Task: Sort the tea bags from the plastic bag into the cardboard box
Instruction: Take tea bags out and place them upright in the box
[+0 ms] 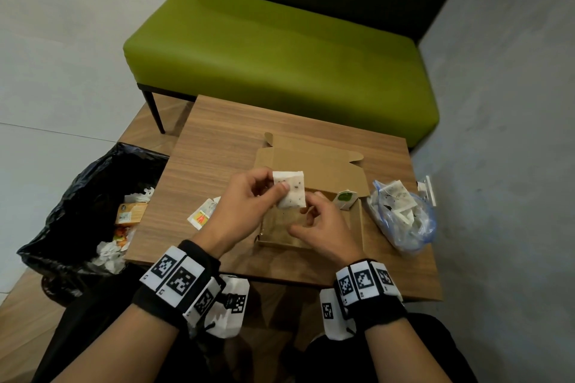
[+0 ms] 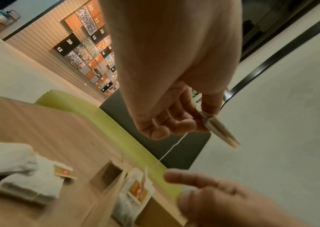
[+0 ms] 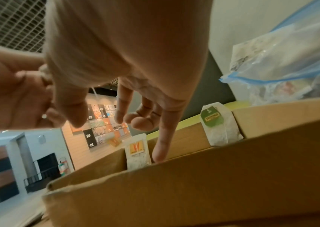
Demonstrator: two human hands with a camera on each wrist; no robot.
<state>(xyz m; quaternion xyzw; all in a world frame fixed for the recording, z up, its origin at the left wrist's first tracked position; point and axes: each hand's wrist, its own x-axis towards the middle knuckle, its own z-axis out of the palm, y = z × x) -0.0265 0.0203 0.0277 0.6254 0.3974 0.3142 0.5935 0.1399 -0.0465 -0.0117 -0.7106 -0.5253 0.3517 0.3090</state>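
Note:
My left hand (image 1: 280, 188) pinches a white speckled tea bag (image 1: 291, 193) between thumb and fingers, above the open cardboard box (image 1: 354, 177). In the left wrist view the tea bag (image 2: 220, 130) shows edge-on, and its string (image 2: 169, 151) hangs down toward the box. My right hand (image 1: 311, 211) hovers just below over the box with loosely curled fingers (image 3: 135, 122) that hold nothing I can see. A green-tagged tea bag (image 3: 217, 127) and an orange-tagged one (image 3: 137, 152) stand inside the box. The clear plastic bag (image 1: 401, 214) with more tea bags lies right of the box.
Loose tea bags (image 1: 202, 214) lie on the wooden table (image 1: 217, 140) left of the box. A black-lined rubbish bin (image 1: 84, 208) stands by the table's left edge. A green bench (image 1: 280, 56) is behind the table, and a grey wall (image 1: 513, 134) is close on the right.

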